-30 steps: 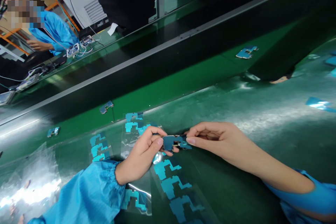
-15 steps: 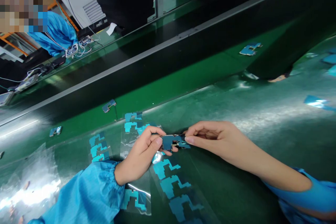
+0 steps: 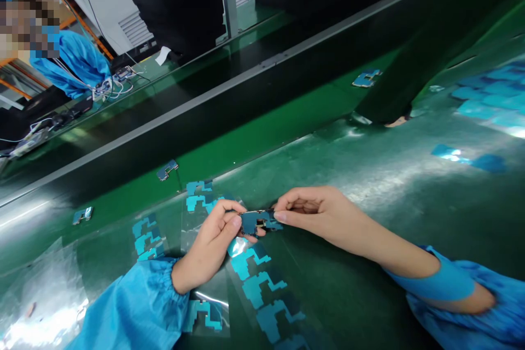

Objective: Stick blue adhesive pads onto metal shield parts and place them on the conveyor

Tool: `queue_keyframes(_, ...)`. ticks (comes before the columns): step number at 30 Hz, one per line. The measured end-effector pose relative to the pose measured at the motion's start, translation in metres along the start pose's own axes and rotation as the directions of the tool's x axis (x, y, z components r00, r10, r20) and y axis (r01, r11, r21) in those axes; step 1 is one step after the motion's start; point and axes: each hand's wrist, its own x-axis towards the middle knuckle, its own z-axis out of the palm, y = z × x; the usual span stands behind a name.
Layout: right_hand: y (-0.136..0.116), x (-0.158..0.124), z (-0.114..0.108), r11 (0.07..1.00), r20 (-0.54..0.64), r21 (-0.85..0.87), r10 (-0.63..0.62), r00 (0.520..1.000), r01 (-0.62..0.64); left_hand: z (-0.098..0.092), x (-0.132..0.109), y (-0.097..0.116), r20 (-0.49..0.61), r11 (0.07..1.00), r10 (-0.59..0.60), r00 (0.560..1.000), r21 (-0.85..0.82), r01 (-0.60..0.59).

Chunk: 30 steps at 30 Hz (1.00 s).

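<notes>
Holding circuit board (image 3: 258, 222) above green conveyor (image 3: 369, 158) (co-worker (image 3: 69, 60) beyond)

Bright overhead light throws white glare across the glossy green counter (image 3: 369, 175) and clear plastic film (image 3: 41, 306); wide-angle distortion bends the edges.

Electronics factory, green conveyor belt (image 3: 262, 156), blue circuit boards (image 3: 366, 78), antistatic smock (image 3: 76, 63)
</notes>
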Motion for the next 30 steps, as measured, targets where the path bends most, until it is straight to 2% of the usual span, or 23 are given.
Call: queue_keyframes(30,-0.0032,-0.0009,0.0011,1.000,-0.014,-0.007,-0.008,1.000,0.008,-0.0010,-0.0007,-0.0004,0.002,1.000,-0.004,1.000,0.008,0.004)
